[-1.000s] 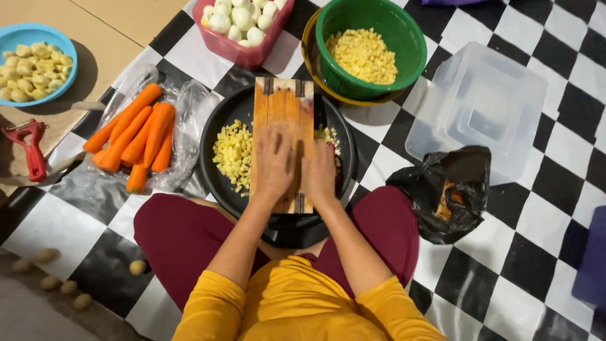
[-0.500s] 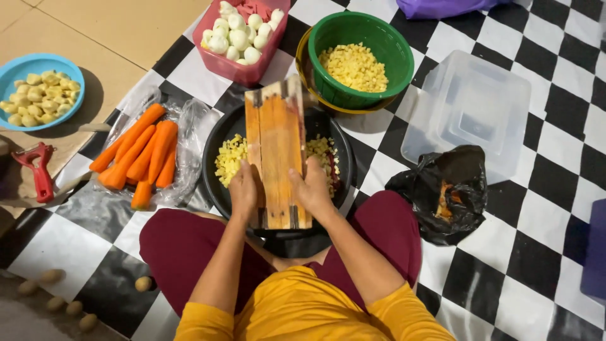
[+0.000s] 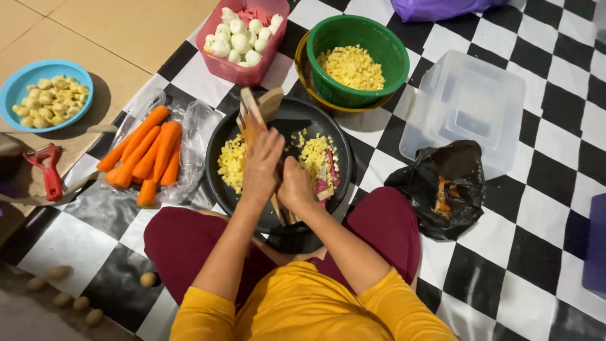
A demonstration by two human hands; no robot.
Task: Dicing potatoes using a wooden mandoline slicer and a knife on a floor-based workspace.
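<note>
Hands hide the wooden slicer's (image 3: 252,117) lower half; purple bag (image 3: 435,7) cut off

We see no labels, signs or screens, only bags and wrappers lying on the checkered floor mat (image 3: 555,82). A crumpled black plastic bag (image 3: 442,189) sits open by our right knee, showing orange scraps inside, and it touches the near corner of the clear plastic tub (image 3: 467,107). A clear plastic bag (image 3: 196,136) is spread flat near the mat's left edge, under the carrots (image 3: 145,155). At the far edge, a purple plastic bag (image 3: 435,7) is partly cut off from view.
</note>
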